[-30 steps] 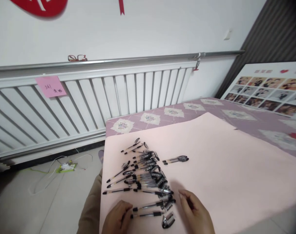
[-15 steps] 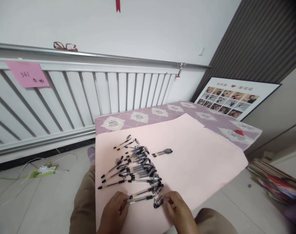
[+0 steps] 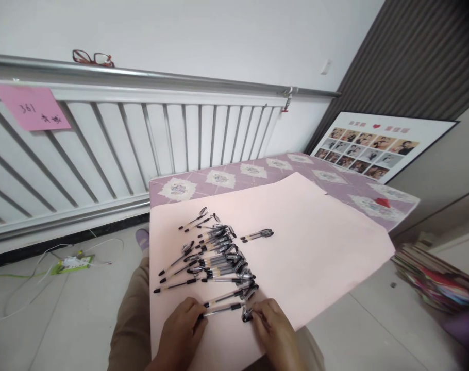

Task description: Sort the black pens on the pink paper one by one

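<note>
My left hand (image 3: 183, 330) is closed on the left end of a clear pen with a black grip (image 3: 223, 310), which lies low over the pink sheet (image 3: 315, 242). At the other side, my right hand (image 3: 275, 330) pinches a black pen cap (image 3: 246, 314), just right of that pen's grip end. A small gap shows between pen and cap. Beyond both hands lies a loose pile of black pens and caps (image 3: 219, 260), most pointing left. Two capped pens (image 3: 257, 236) rest side by side to the right of the pile.
The sheet covers a table with a purple patterned cloth (image 3: 221, 179). Behind it runs a white radiator (image 3: 180, 139) with a pipe holding glasses (image 3: 93, 57). A photo board (image 3: 385, 144) leans at the back right. A green power strip (image 3: 74, 264) lies on the floor.
My right hand has moved slightly left and its fingers have closed on the cap. My left hand keeps its hold on the pen. The view has shifted a little.
</note>
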Action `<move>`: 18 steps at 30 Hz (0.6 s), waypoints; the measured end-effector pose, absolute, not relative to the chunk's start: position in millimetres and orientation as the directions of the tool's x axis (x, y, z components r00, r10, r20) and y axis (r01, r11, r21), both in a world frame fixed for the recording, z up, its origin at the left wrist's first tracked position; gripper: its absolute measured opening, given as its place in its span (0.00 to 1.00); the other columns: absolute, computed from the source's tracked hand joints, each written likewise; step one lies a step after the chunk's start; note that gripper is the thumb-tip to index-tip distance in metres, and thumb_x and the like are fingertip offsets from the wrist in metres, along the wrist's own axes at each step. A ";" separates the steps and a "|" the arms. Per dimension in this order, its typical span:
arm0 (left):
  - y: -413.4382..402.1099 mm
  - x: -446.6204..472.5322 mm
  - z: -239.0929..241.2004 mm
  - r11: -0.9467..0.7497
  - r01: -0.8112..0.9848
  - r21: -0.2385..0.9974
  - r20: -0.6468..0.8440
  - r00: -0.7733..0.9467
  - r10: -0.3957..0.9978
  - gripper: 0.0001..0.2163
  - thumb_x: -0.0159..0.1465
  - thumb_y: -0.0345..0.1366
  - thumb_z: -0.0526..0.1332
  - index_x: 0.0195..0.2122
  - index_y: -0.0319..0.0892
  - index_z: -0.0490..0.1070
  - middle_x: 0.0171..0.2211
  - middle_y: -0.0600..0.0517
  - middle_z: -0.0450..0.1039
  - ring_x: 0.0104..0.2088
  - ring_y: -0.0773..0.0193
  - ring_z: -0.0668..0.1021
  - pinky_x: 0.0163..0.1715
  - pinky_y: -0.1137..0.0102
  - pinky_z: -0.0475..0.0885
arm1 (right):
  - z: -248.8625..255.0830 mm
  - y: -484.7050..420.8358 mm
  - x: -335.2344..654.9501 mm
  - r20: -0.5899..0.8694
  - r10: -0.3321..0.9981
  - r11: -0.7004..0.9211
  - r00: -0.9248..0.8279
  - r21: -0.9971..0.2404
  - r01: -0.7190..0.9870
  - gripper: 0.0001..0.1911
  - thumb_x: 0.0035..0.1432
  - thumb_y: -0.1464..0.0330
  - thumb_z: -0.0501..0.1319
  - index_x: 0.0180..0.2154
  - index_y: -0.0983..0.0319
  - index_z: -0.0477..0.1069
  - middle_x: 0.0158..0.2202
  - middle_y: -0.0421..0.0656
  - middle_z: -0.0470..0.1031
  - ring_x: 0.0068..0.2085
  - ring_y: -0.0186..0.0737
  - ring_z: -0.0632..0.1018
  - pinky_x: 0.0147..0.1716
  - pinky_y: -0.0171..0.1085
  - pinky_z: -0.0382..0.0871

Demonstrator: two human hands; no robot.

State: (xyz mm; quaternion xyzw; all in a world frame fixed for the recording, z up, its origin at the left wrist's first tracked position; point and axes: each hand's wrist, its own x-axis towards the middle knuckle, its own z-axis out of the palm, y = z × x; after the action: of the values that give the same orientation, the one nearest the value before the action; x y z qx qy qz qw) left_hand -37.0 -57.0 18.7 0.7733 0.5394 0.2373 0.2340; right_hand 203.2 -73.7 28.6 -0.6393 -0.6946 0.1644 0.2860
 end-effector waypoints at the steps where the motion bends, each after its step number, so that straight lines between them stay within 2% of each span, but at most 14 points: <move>1: -57.2 -37.1 18.4 -0.306 0.727 0.614 0.110 0.305 0.946 0.07 0.59 0.30 0.54 0.35 0.47 0.69 0.35 0.53 0.70 0.37 0.62 0.73 0.37 0.71 0.67 | 28.6 -73.2 201.9 0.171 0.985 0.123 -0.027 -0.582 0.804 0.10 0.57 0.72 0.52 0.31 0.56 0.71 0.29 0.41 0.71 0.32 0.39 0.75 0.32 0.35 0.69; 7: -55.9 -37.2 16.5 -0.306 0.743 0.595 0.081 0.324 0.943 0.06 0.60 0.31 0.54 0.35 0.47 0.69 0.35 0.52 0.69 0.37 0.62 0.72 0.37 0.69 0.67 | 31.8 -72.9 189.8 0.110 0.994 0.070 -0.018 -0.494 0.867 0.07 0.57 0.69 0.54 0.33 0.59 0.70 0.30 0.43 0.72 0.33 0.41 0.75 0.31 0.35 0.68; 12: -56.1 -36.7 15.3 -0.317 0.741 0.592 0.096 0.326 0.940 0.05 0.61 0.32 0.54 0.34 0.46 0.69 0.35 0.52 0.69 0.37 0.62 0.72 0.37 0.69 0.66 | 32.8 -75.1 182.1 0.071 0.997 0.016 0.017 -0.444 0.896 0.11 0.58 0.62 0.53 0.38 0.60 0.69 0.33 0.46 0.73 0.35 0.44 0.76 0.32 0.37 0.68; 18: -56.3 -37.1 17.5 -0.296 0.730 0.617 0.085 0.312 0.946 0.06 0.61 0.31 0.53 0.33 0.46 0.68 0.34 0.53 0.68 0.36 0.63 0.72 0.37 0.70 0.65 | 31.7 -75.6 176.6 0.059 0.998 0.013 0.013 -0.422 0.906 0.12 0.58 0.63 0.53 0.41 0.60 0.68 0.36 0.46 0.73 0.37 0.45 0.76 0.35 0.38 0.68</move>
State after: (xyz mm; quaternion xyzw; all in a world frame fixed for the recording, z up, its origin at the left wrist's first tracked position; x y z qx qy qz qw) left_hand -37.1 -56.3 17.5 0.7730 0.5420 0.2245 0.2414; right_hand 176.6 -75.6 31.7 -0.6900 -0.6900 0.1315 0.1746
